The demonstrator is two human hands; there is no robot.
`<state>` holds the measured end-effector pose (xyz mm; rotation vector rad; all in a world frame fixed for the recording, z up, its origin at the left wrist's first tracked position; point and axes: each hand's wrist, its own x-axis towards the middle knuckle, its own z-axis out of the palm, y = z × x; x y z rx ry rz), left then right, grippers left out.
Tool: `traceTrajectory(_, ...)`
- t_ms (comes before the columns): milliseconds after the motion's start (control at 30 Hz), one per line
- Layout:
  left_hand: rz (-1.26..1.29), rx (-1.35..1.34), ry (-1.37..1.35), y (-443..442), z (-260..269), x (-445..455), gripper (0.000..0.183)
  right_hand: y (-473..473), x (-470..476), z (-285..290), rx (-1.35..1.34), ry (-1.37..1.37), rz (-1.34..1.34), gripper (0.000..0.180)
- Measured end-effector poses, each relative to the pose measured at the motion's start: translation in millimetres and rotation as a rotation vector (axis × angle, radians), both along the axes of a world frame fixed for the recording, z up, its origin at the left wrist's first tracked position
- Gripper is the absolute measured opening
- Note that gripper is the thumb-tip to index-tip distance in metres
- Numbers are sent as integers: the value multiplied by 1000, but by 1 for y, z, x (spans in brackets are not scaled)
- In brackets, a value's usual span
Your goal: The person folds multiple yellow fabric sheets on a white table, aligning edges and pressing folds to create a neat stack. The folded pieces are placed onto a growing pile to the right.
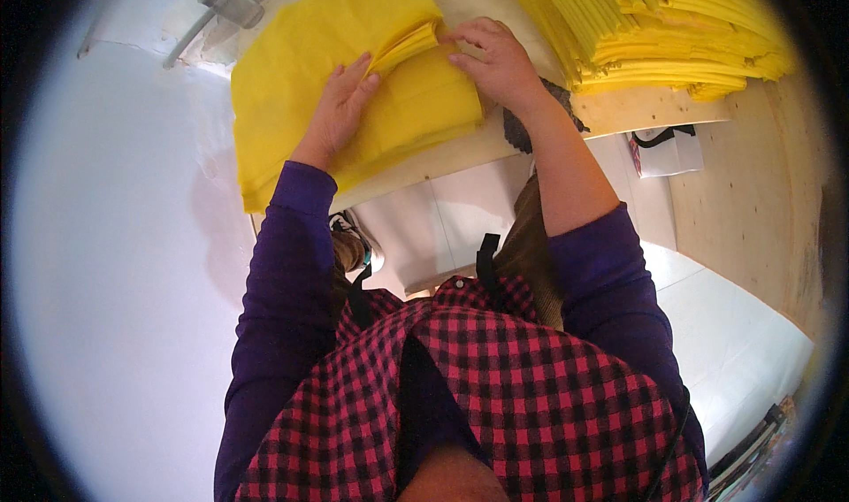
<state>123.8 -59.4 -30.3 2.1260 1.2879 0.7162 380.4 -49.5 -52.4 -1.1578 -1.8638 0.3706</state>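
A yellow sheet of cloth-like material (285, 97) lies on the wooden table before me. Several narrow pleats (410, 43) are gathered in its upper layer, running towards the right edge. My left hand (345, 97) rests flat on the sheet, thumb and fingers spread around the left end of the pleats. Over the right end of the pleats hovers my right hand (494, 57), thumb and forefinger apart, with nothing seen between them. Whether its fingertips touch the edge I cannot tell.
Stacked pleated yellow pieces (663, 37) fill the table's far right. A dark grey cloth (517, 130) hangs at the table's front edge (424, 173). A clear jar (231, 4) is at the back left by the white wall (113, 236). A white bag (666, 154) sits lower right.
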Motion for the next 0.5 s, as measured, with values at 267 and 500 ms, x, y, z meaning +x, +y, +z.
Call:
traceTrajectory(267, -98, 136, 118, 6, -2, 2, 46, 15, -31, 3, 134, 185, -120, 67)
traceTrajectory(500, -143, 155, 233, 7, -2, 0, 47, 20, -26, 5, -119, 187, 26, 44)
